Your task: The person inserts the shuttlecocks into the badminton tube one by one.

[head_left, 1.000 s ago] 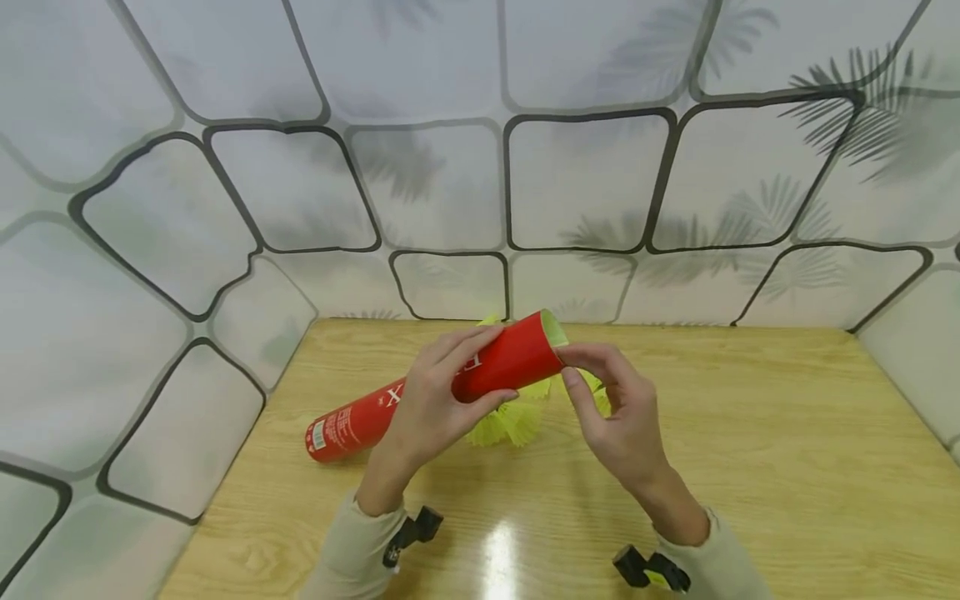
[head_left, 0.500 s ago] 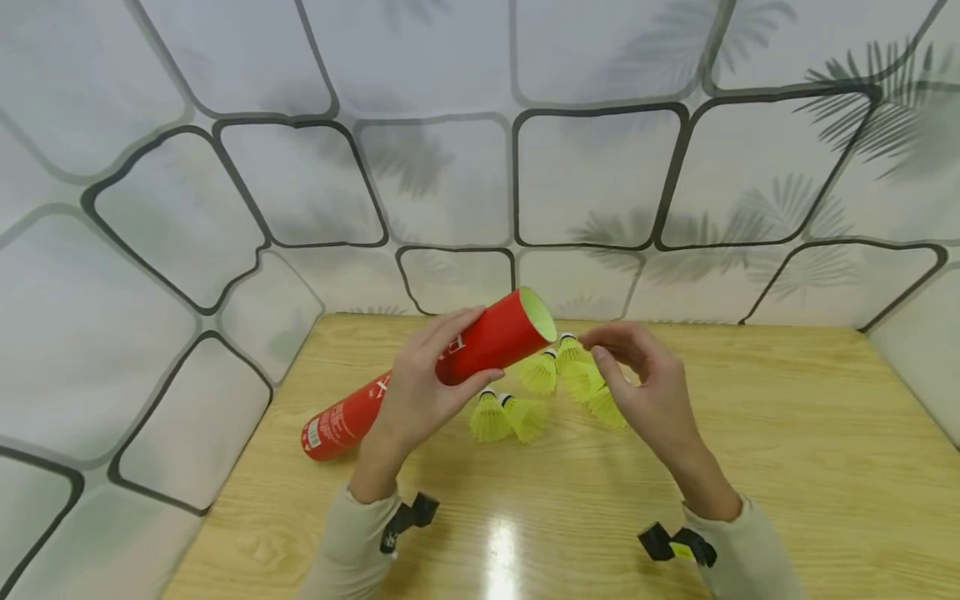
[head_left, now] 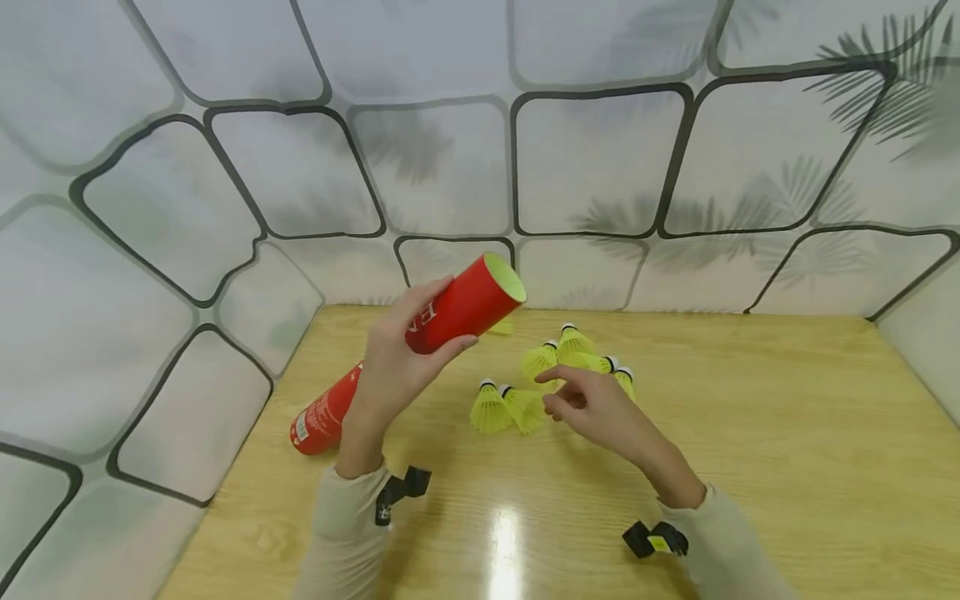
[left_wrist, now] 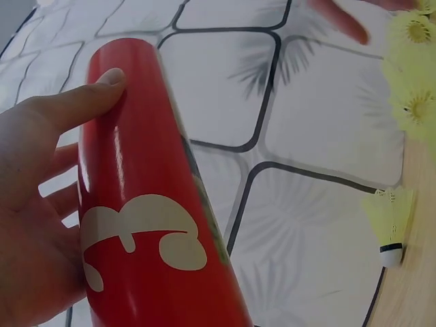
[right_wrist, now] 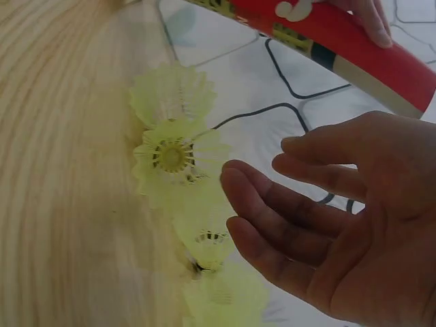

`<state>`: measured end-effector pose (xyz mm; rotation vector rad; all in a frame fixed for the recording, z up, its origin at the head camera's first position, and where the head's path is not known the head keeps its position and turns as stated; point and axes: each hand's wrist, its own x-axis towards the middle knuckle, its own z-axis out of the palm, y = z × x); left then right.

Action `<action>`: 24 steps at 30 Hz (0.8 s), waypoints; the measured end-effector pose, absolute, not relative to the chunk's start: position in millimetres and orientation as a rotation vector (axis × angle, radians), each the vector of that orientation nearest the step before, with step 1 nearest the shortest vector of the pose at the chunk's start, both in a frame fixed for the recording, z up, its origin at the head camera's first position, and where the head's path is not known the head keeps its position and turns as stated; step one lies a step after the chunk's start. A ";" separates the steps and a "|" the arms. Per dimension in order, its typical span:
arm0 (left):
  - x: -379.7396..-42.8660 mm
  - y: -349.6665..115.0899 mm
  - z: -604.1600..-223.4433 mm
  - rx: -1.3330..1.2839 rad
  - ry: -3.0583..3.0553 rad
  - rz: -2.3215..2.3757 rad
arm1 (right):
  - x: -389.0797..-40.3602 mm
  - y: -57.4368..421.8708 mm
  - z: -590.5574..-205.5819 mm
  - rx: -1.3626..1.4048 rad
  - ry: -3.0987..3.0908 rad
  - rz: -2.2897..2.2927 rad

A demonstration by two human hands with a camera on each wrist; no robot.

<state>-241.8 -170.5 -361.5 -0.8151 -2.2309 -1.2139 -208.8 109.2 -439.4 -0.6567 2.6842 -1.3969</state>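
Tube (head_left: 467, 307), gripped in our L hand (head_left: 393, 358), tilts mouth-up to R; empty, loose R hand (head_left: 596, 407) is nearer shuttles (head_left: 489, 410).

Soft, even light fills the head view, a white streak of glare burning out the grain of the worktop (head_left: 787, 417) nearer the camera than the left fingers (head_left: 423, 293) and right fingers (head_left: 558, 372), with faint, diffuse shadows beside the sleeves (head_left: 716, 533). Wide-angle distortion splays the patterned wall (head_left: 592, 167) behind the fingers toward the edges. The left-wrist view is dimmer and greyer, a thin highlight running down the red tube (left_wrist: 139, 150) just below the left fingers. Haziest of the three, the right-wrist view renders the yellow shuttlecocks (right_wrist: 174, 163) beyond the right fingers pale and soft, the worktop's grain patchily blurred
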 end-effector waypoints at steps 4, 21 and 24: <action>-248.1 -170.1 -362.3 -0.750 -2.267 -1.258 | -210.3 102.3 -453.5 -0.664 2.621 -1.373; -245.5 -156.6 -361.7 -0.825 -2.283 -1.333 | -214.8 90.1 -458.4 -0.549 2.673 -1.490; -242.9 -157.2 -361.1 -0.820 -2.287 -1.351 | -213.9 98.3 -446.3 -0.534 2.677 -1.508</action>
